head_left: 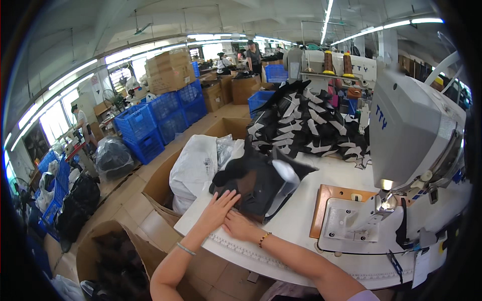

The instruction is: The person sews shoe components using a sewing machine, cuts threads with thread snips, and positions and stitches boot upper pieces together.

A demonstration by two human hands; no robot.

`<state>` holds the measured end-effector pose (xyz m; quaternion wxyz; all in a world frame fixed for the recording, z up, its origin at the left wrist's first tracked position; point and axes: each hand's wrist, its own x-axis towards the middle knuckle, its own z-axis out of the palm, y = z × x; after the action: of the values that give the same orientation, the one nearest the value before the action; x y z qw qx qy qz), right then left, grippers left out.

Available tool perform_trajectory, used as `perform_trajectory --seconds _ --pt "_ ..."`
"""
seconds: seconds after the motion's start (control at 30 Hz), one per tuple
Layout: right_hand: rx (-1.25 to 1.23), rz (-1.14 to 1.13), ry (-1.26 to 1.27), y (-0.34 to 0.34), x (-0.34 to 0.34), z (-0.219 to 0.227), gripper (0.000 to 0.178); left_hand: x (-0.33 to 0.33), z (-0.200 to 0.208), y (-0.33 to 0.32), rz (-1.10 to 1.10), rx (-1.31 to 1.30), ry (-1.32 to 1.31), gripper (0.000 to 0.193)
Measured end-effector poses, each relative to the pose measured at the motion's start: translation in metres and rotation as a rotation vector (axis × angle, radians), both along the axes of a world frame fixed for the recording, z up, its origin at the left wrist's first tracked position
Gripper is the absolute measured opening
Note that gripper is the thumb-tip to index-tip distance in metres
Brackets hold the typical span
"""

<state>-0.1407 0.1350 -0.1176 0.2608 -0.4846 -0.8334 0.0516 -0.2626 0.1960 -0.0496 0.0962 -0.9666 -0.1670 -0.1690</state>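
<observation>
Black cut pieces (253,193) with a brown patch and a white part lie in a loose pile at the near left of the white table. The pile's upper right is smeared by motion. My left hand (221,208) rests on the pile's near left edge, its fingers stretched out and flat on the black material. Close beside it, my right hand (240,226) lies against the pile's near edge, fingers extended toward my left hand. Neither hand visibly grips anything. Behind the pile, a large heap of black and light grey cut pieces (306,120) covers the far tabletop.
An industrial sewing machine (411,135) stands at the right, above its metal plate (346,226). Small snips (394,263) lie near the front right edge. Left of the table stand a carton with a white sack (193,168), another open carton (143,246), and blue crates (135,123).
</observation>
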Motion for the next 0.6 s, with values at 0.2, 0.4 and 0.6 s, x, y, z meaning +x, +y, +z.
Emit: perform_trajectory --seconds 0.2,0.4,0.6 --pt "0.093 0.020 0.111 0.001 -0.009 -0.001 0.034 -0.050 -0.045 -0.018 0.306 -0.341 -0.411 0.048" --pt "0.161 0.008 0.112 0.011 -0.008 -0.005 0.030 -0.060 -0.090 -0.023 0.518 -0.153 -0.603 0.031" --pt "0.116 -0.012 0.040 0.000 -0.014 -0.001 0.030 -0.060 -0.084 -0.032 0.590 -0.305 -0.698 0.029"
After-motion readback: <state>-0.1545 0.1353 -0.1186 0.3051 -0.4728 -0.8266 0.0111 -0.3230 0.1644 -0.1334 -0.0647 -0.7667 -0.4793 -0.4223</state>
